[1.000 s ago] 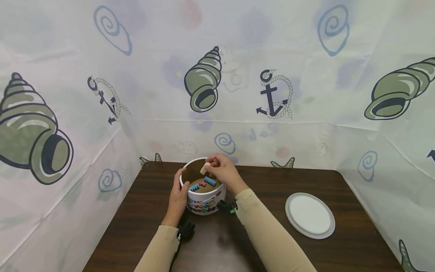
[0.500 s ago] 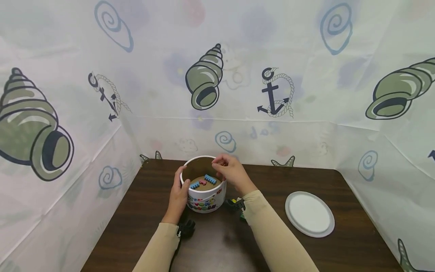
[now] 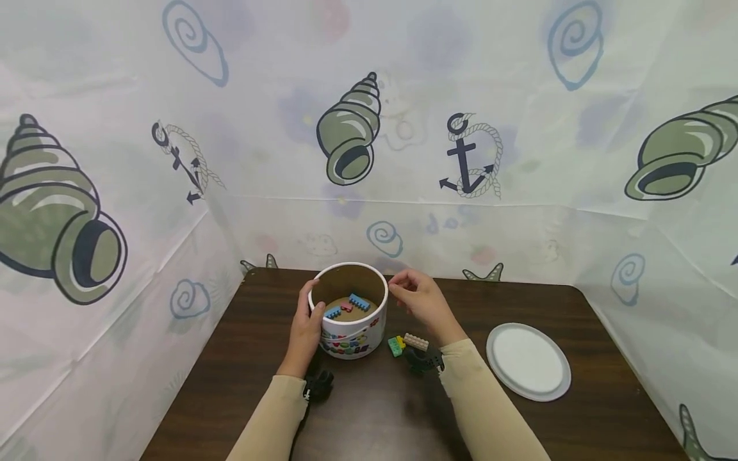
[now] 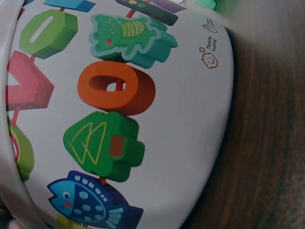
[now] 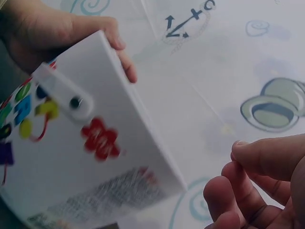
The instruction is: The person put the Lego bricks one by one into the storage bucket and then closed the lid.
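A white toy bucket [image 3: 353, 336] with colorful printed pictures stands tilted toward me on the table. Inside lie two blue bricks [image 3: 360, 302] and a small pink brick [image 3: 346, 307]. My left hand [image 3: 304, 330] grips the bucket's left side, thumb at the front rim; the right wrist view shows its fingers over the edge. Just right of the rim, my right hand [image 3: 423, 299] hovers with fingers loosely curled, thumb against the index fingertip, nothing visible between them. Below it on the table are a beige brick [image 3: 416, 342], a green brick [image 3: 395, 346] and a yellow piece [image 3: 401, 342].
A white round lid [image 3: 528, 362] lies on the dark wooden table [image 3: 369, 422] to the right. A pale sheet [image 3: 403, 160] printed with shells and anchors rises behind the table and along both sides. Black cameras are strapped at both wrists.
My right hand has moved right, from over the bucket to beside it. The beige brick it pinched is no longer seen in it. The bricks near its wrist have come into view.
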Demonstrator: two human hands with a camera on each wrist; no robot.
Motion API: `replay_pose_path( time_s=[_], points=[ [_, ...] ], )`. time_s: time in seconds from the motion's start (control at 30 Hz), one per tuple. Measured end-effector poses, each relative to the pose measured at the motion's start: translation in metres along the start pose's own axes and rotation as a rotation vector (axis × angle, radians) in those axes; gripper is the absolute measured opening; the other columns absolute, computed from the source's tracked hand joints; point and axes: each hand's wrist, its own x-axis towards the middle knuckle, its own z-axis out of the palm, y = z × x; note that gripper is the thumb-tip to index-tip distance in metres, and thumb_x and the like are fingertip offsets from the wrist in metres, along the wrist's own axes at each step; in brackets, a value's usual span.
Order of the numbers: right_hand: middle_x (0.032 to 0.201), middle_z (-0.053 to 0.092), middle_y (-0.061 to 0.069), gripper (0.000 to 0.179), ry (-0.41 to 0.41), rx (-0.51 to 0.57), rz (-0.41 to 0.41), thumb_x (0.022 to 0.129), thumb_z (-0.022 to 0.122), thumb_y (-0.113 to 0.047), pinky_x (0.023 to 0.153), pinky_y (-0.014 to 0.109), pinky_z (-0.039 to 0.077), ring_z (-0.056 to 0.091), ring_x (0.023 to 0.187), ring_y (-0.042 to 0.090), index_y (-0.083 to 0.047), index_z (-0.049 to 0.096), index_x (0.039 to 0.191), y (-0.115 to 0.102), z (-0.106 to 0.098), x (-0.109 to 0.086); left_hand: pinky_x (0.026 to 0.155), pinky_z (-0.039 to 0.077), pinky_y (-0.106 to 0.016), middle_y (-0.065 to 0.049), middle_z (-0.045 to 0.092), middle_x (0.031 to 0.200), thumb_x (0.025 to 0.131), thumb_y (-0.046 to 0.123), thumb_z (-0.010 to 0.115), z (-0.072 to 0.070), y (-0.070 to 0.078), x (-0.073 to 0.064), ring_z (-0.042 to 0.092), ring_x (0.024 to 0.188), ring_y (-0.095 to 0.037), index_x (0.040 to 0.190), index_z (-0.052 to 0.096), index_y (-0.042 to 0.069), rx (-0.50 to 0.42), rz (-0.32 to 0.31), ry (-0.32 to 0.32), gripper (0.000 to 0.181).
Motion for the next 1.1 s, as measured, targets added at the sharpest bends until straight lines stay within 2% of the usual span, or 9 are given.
replay_pose_path(
  time_s=[0.1,0.37,0.53,0.67,0.8,1.0,1.1],
  points=[
    [0.091,0.065,0.006,0.015,0.024,-0.028,0.012,0.104,0.074,-0.021,0.067,0.034,0.051,0.066,0.083,0.032,-0.009,0.074,0.114,0.012,-0.007,-0.006,0.120,0.034,-0.070,-0.013,0.035,0.175,0.112,0.033,0.055,-0.001,-0.001,0.002,0.044,0.150,-0.050,0.169,0.033,0.033,0.006,0.001,0.000,0.062],
    [0.089,0.065,0.005,0.012,0.112,-0.062,0.054,0.102,0.076,-0.018,0.071,0.031,0.052,0.065,0.085,0.031,-0.009,0.076,0.109,0.063,-0.026,-0.026,0.118,0.036,-0.070,-0.010,0.038,0.173,0.111,0.043,0.056,0.001,-0.004,0.004,0.046,0.147,-0.050,0.166,0.037,0.039,0.021,0.007,0.001,0.058],
    [0.090,0.066,0.009,0.012,0.121,-0.036,0.096,0.102,0.076,-0.014,0.072,0.030,0.053,0.066,0.084,0.034,-0.005,0.075,0.109,0.086,-0.033,-0.034,0.118,0.036,-0.070,-0.011,0.038,0.173,0.111,0.045,0.055,0.001,-0.006,0.003,0.048,0.146,-0.047,0.166,0.037,0.039,0.037,-0.007,0.004,0.058],
    [0.087,0.066,0.007,0.013,0.136,-0.077,0.117,0.100,0.078,-0.017,0.070,0.031,0.052,0.066,0.078,0.030,-0.007,0.075,0.107,0.100,-0.035,-0.038,0.118,0.036,-0.070,-0.011,0.039,0.173,0.111,0.045,0.055,0.000,-0.005,0.004,0.049,0.146,-0.045,0.166,0.037,0.040,0.050,-0.012,0.008,0.058],
    [0.087,0.067,0.008,0.011,0.136,-0.104,0.130,0.100,0.079,-0.016,0.070,0.035,0.055,0.067,0.078,0.034,-0.008,0.074,0.106,0.116,-0.034,-0.042,0.119,0.036,-0.070,-0.011,0.039,0.173,0.111,0.043,0.055,-0.001,-0.006,0.003,0.048,0.147,-0.045,0.166,0.037,0.038,0.056,-0.010,0.007,0.058],
    [0.095,0.066,0.007,0.024,0.103,-0.134,0.134,0.098,0.082,-0.026,0.064,0.032,0.054,0.067,0.075,0.021,-0.013,0.072,0.116,0.138,-0.032,-0.048,0.119,0.036,-0.070,-0.010,0.040,0.173,0.110,0.044,0.056,-0.001,-0.005,0.001,0.050,0.146,-0.044,0.165,0.038,0.039,0.069,-0.008,0.015,0.057],
    [0.101,0.064,0.007,0.030,0.102,-0.176,0.120,0.097,0.084,-0.030,0.063,0.032,0.054,0.065,0.075,0.019,-0.016,0.070,0.120,0.144,-0.032,-0.048,0.118,0.036,-0.069,-0.010,0.040,0.173,0.110,0.044,0.055,-0.002,-0.004,0.001,0.051,0.144,-0.041,0.165,0.038,0.040,0.073,-0.008,0.017,0.057]
  ],
)
